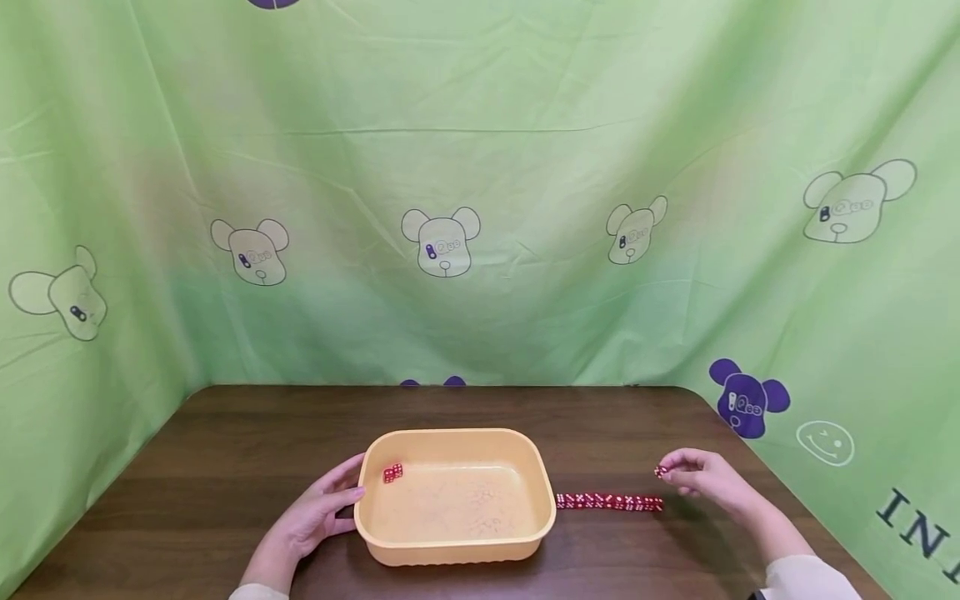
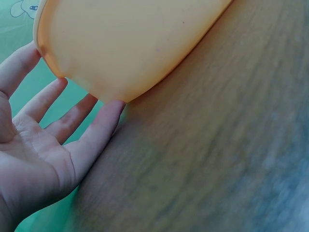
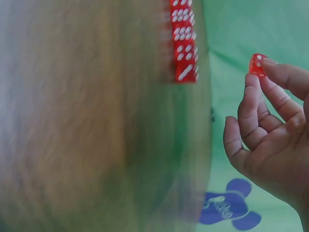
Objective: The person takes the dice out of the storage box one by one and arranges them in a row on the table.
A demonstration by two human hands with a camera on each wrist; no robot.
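A shallow yellow-orange plastic tub [image 1: 450, 557] sits on the table, and two red dice [image 1: 393, 473] lie inside by its left wall. My left hand [image 1: 318, 512] touches the tub's left side with spread, fairly straight fingers; in the left wrist view the fingertips [image 2: 60, 82] meet its edge. Between thumb and fingers my right hand [image 1: 705, 477] pinches one red die [image 3: 258, 65] with white pips, raised above the table. Near that hand, a straight row of red dice [image 1: 610, 502] runs rightward from the tub's right side.
The dark brown wooden table [image 1: 225, 467] has rounded far corners. A green curtain [image 1: 450, 333] with printed bear heads hangs behind it and along both sides.
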